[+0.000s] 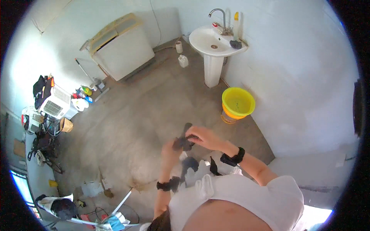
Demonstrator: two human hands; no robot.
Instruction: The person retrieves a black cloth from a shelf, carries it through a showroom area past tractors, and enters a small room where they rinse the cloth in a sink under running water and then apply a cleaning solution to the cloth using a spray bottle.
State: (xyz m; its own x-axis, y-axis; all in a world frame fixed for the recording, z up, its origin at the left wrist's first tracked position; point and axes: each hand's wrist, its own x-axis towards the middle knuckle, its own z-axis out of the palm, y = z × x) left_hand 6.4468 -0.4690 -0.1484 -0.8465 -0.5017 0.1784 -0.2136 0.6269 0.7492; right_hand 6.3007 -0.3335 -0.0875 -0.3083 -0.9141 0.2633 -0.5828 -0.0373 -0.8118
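In front of my body, both hands meet at a small black item that looks soft, like a strip or piece of dark cloth; its exact kind is unclear. My left hand is closed round its left side. From the right, my right hand pinches its edge with bent fingers. One dark end sticks up between the hands. Each wrist wears a black band, the right wristband being the clearer one. Just below the hands, another dark piece hangs near my white top.
Ahead, a white pedestal sink stands by the wall, a yellow basin on a bucket nearer me. A white cabinet-like unit leans at the back. Bottles, a white crate and a bicycle line the left wall.
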